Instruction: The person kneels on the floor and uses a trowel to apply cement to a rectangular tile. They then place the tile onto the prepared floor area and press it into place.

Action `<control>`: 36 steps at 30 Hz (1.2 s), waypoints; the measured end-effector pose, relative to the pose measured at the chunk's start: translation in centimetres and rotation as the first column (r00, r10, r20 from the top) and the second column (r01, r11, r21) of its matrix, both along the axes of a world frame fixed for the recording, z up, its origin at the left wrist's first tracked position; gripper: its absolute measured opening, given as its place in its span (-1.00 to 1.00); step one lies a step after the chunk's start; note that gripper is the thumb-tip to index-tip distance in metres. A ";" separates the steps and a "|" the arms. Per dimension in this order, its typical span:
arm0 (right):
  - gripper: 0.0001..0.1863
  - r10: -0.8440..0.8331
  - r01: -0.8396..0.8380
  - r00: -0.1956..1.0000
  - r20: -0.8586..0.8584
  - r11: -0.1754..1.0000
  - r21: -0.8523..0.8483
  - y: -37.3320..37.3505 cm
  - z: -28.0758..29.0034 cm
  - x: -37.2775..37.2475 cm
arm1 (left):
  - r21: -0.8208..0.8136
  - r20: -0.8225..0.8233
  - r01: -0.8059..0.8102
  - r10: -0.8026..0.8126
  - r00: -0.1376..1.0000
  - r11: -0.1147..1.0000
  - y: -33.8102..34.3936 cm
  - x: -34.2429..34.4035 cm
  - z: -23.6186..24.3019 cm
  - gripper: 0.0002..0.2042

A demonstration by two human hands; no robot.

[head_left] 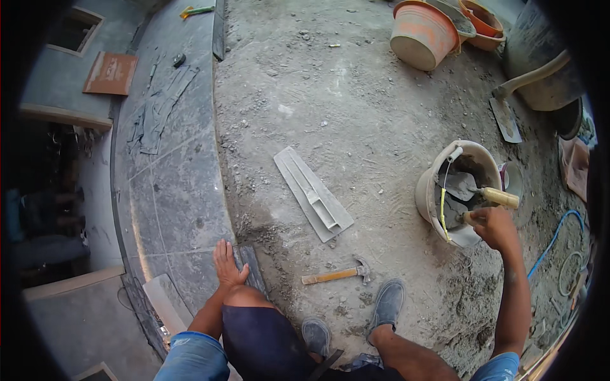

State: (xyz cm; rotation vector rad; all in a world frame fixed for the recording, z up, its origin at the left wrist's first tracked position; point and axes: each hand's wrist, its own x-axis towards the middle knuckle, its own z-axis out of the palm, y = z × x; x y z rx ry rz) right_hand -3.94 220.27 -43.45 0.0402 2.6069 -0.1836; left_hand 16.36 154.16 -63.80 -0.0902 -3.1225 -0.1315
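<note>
My left hand (229, 263) lies with its fingers stretched out on the edge of the grey tiled ledge (159, 209), beside a dark strip (253, 272). At the right, my right hand (492, 227) grips a wooden-handled trowel (454, 209) whose blade is down in the cement-coloured mix inside a pale bucket (429, 197). A second trowel (502, 197) lies across that bucket. A grey plastic float (308, 193) lies on the gritty ground between my hands, and a wooden-handled hammer (330, 275) is by my feet.
Orange and grey tubs (419, 44), a large dark barrel (537, 57) and a long-handled tool (505, 120) stand or lie at upper right. A blue hose (553, 235) runs at right. Rags (162, 111) and a red tile (108, 73) are at left, beside a dark opening (47, 209).
</note>
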 end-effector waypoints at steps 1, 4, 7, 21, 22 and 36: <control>-0.66 -0.012 0.012 1.000 0.009 1.000 -0.002 -0.6 -0.7 -0.3 | -0.027 -0.020 -0.059 0.058 0.998 0.998 -0.2 0.3 0.5 -0.10; -0.56 -0.004 0.004 1.000 0.006 1.000 0.018 -0.4 -0.1 0.2 | -0.019 0.029 -0.098 0.098 0.995 0.995 0.3 0.7 1.2 -0.09; -0.53 0.156 -0.125 0.931 -0.331 0.986 0.111 -1.8 1.7 0.9 | 0.020 0.070 -0.102 0.100 0.993 0.995 0.4 0.6 2.0 -0.10; -0.74 0.540 -0.622 0.777 -0.324 0.736 -0.268 -18.9 -3.2 -1.5 | 0.177 0.029 -0.163 0.160 0.987 0.971 -0.4 1.8 0.5 -0.19; -0.74 0.546 -0.625 0.773 -0.323 0.743 -0.240 -20.7 -4.3 -1.8 | 0.154 0.018 -0.169 0.168 0.986 0.973 -0.7 2.2 0.1 -0.19; -0.70 0.964 -0.822 0.265 -0.033 0.208 -0.530 -37.4 -9.6 11.8 | 0.434 -0.263 -0.733 0.852 0.453 0.524 16.7 32.7 3.2 -0.87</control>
